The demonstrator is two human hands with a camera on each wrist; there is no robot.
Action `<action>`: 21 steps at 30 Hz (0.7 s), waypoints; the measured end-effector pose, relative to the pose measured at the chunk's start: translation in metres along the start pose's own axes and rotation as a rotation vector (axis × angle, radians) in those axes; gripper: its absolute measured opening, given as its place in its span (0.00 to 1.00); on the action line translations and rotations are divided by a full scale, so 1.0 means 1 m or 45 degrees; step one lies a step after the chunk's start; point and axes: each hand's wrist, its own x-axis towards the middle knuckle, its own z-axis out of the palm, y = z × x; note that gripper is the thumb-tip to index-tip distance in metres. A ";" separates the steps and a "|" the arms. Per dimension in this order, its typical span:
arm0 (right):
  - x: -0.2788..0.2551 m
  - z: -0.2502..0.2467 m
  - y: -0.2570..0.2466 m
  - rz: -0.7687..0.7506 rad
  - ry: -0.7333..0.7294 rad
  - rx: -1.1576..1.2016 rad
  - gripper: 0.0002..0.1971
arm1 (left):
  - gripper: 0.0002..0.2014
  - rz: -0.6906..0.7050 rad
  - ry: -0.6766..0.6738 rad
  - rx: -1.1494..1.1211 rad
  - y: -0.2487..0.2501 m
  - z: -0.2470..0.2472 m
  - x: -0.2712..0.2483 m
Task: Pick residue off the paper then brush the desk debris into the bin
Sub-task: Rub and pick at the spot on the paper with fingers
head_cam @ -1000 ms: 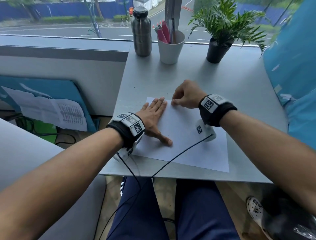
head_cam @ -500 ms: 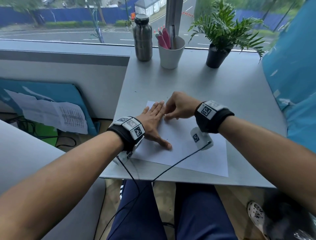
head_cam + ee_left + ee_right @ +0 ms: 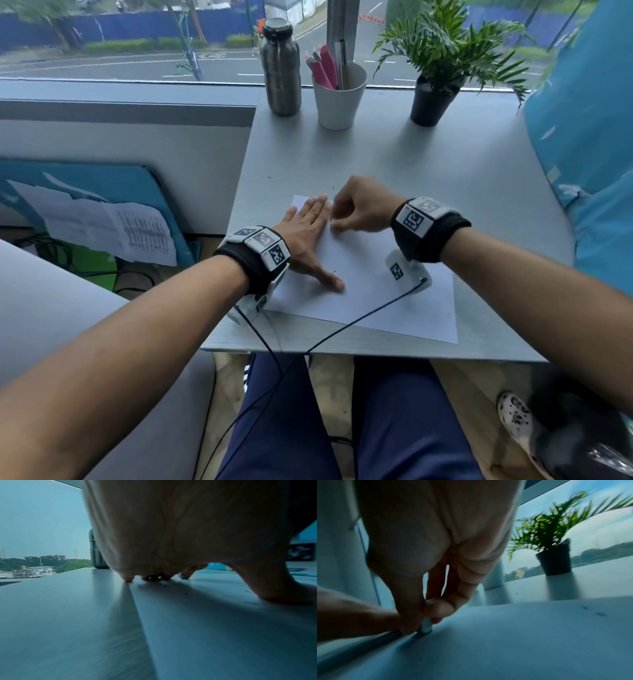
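A white paper sheet [image 3: 370, 291] lies on the grey desk [image 3: 411, 164]. My left hand [image 3: 308, 236] lies flat on its far left corner, fingers straight and thumb spread, pressing it down. My right hand [image 3: 337, 226] sits just right of the left fingers, its fingertips down on the paper. In the right wrist view the thumb and fingers pinch a small white block [image 3: 426, 625], like an eraser, whose end touches the sheet. Tiny dark specks [image 3: 334, 271] lie on the paper, with more specks [image 3: 600, 614] off to the right.
A steel bottle [image 3: 281, 68], a white pen cup [image 3: 339, 99] and a potted plant [image 3: 435, 99] stand along the desk's far edge by the window. A dark bin-like thing [image 3: 582, 435] sits on the floor at lower right. Cables [image 3: 359, 322] cross the desk's near edge.
My right hand has slid a little toward me along the paper beside the left fingers. The left hand has stayed flat on the sheet.
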 end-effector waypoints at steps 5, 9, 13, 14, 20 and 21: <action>0.008 -0.019 0.017 0.175 0.115 0.049 0.03 | 0.78 -0.011 0.012 0.005 0.002 0.000 0.000; -0.005 -0.004 -0.003 -0.004 -0.079 -0.030 0.03 | 0.77 -0.003 0.007 -0.008 0.002 -0.001 -0.003; 0.003 -0.017 0.018 0.143 0.107 0.009 0.05 | 0.76 -0.003 0.000 -0.005 0.003 -0.003 -0.003; 0.003 -0.016 0.020 0.156 0.176 -0.011 0.06 | 0.76 -0.005 0.001 0.002 0.004 -0.003 -0.004; -0.004 -0.008 0.013 0.073 -0.075 0.019 0.04 | 0.76 -0.002 -0.005 -0.013 0.003 -0.003 -0.004; -0.001 -0.013 0.019 0.116 -0.009 0.041 0.04 | 0.76 -0.004 -0.006 -0.009 0.003 -0.003 -0.004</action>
